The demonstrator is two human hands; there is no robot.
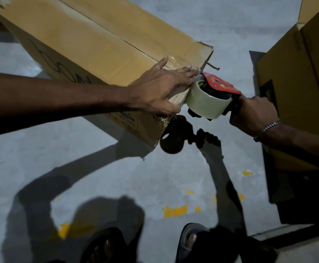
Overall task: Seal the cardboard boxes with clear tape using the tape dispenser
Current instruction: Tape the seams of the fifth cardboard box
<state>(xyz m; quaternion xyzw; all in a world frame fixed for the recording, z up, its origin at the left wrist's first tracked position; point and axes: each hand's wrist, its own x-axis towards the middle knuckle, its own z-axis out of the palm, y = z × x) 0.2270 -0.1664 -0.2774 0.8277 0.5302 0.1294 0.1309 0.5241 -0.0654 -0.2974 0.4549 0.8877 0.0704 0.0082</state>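
Pressing flat on the near end of the cardboard box (105,44), fingers straight and slightly spread, left hand (158,90) pinned the tape end where the centre seam met the edge. Just beside those fingertips, on the right, sat the tape dispenser (212,97), gripped at its handle by the right hand (255,112), fingers curled round it. Ran up and away to the left from the dispenser, that seam, so likely called for a pull along it by the right hand, already nearer the tool.
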